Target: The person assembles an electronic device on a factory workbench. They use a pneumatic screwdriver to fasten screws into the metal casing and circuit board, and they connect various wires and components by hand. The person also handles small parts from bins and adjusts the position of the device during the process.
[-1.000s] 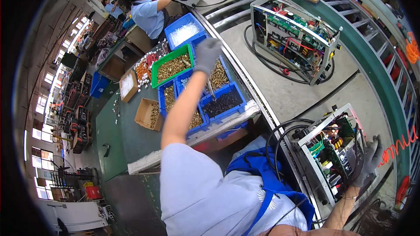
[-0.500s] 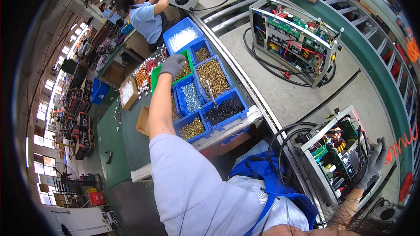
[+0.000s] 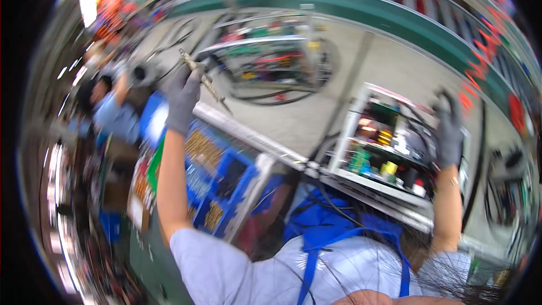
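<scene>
My left hand (image 3: 183,96), in a grey glove, is raised above the far end of the parts bins. Its fingers close around a slim, pale, rod-shaped tool (image 3: 206,83) with a narrow pointed end; blur hides its exact kind. My right hand (image 3: 448,130), also gloved, lies along the right side of an open metal equipment chassis (image 3: 345,135), its fingers stretched out. Inside that chassis are green circuit boards, a yellow-banded coil (image 3: 384,136) and black cables. Blue bins (image 3: 228,176) of small brass and dark fasteners sit below my left forearm.
Beyond the bins, a second open chassis (image 3: 265,59) stands on the pale work surface with a black cable looped around it. A green-edged roller conveyor (image 3: 361,1) curves behind. A co-worker (image 3: 116,114) in blue is at the left. An orange coiled hose (image 3: 480,68) hangs at the right.
My left hand has left the green bin, moved up and away, and now holds the slim tool. My view has swung right. My right hand stays by the near chassis.
</scene>
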A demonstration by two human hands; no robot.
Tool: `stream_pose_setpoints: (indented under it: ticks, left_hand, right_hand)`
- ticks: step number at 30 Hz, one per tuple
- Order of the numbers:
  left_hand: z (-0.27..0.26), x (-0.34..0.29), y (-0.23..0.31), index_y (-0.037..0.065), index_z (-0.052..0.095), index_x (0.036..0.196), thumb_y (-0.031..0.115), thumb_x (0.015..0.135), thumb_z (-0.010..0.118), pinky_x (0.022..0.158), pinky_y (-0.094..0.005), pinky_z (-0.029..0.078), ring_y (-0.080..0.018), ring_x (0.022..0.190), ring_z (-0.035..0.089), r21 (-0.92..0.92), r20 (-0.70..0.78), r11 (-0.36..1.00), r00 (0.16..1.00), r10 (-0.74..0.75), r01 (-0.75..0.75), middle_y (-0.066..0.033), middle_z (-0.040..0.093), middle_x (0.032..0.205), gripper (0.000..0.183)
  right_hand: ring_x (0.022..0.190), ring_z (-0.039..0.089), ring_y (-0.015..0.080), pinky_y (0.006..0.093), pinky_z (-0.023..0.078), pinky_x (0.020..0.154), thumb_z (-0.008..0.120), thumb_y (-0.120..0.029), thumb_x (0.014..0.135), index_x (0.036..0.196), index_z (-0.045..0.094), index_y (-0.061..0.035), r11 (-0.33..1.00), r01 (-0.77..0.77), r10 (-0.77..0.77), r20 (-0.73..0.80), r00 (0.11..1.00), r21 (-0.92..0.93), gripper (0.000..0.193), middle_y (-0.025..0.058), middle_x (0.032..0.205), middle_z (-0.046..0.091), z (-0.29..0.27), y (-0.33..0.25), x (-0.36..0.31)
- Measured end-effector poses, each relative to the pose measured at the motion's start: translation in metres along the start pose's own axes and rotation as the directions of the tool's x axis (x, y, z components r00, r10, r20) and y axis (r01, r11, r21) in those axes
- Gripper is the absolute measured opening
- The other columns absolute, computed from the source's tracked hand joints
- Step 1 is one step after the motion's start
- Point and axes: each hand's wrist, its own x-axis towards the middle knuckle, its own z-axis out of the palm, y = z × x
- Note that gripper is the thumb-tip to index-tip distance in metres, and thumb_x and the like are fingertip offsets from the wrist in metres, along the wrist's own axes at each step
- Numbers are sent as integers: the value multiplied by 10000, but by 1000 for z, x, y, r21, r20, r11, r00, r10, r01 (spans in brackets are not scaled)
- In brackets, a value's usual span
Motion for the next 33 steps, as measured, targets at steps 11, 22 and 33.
stream_pose_setpoints:
  ticks: [11, 22, 33]
  left_hand:
    - [356, -46, 178, 86, 665, 1027, 261, 845, 726, 623, -324, 478, -227, 690, 626, -144, 551, 573, 416, 724, -806, -96, 661, 810, 259]
    - [334, -35, 102, 64, 616, 1248, 227, 748, 786, 924, -354, 506, -261, 1077, 652, 158, 582, 843, 738, 342, -515, -136, 672, 1184, 552]
    - [361, -60, 85, 44, 654, 1163, 349, 820, 644, 885, -402, 507, -334, 997, 662, 11, 581, 962, 785, 217, -273, -174, 642, 1179, 459]
  right_hand:
    - [806, 573, 48, 200, 465, 679, 584, -276, 964, 1297, 571, -12, 907, 86, -63, -68, 996, 412, 425, 43, 1003, 664, -21, -22, -3]
    - [964, 605, 97, 252, 482, 850, 576, -255, 1002, 1198, 620, -38, 832, 251, -52, -381, 923, 495, 296, 37, 1055, 684, -22, -18, 9]
    - [722, 564, 103, 290, 525, 685, 463, -417, 1031, 1140, 566, -9, 750, 198, -71, -220, 973, 631, 435, 35, 845, 556, -10, -48, 42]
